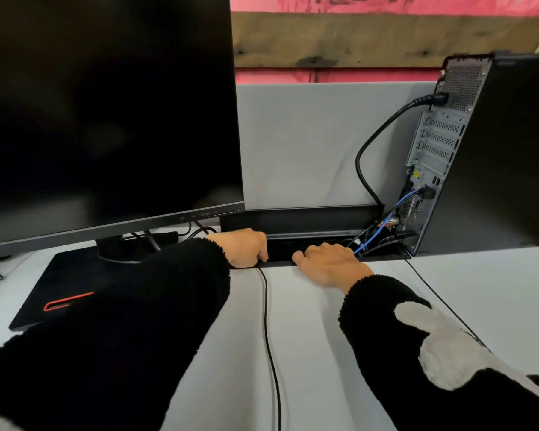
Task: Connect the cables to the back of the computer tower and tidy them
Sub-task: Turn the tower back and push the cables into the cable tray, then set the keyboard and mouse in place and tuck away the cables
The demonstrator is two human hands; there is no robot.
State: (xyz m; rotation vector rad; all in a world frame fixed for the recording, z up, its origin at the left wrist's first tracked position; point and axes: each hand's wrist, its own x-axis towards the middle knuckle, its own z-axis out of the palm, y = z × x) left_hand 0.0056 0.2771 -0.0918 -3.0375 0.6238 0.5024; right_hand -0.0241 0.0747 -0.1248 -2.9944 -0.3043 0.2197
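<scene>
Black thin cable (266, 309) crosses the desk (318, 337) into the cable trough (308, 241), left of the computer tower (492, 157). Left hand (243, 247) fingers pinch it at the trough edge; right hand (330, 264) fingers curl into the trough.

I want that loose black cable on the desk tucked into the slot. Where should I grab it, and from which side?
Take the black cable on its straight run just short of the cable slot, pinching from above with the fingers. It lies flat on the bare desk there, clear of the bundle beside the computer tower, and the left hand is already at that end.
</scene>
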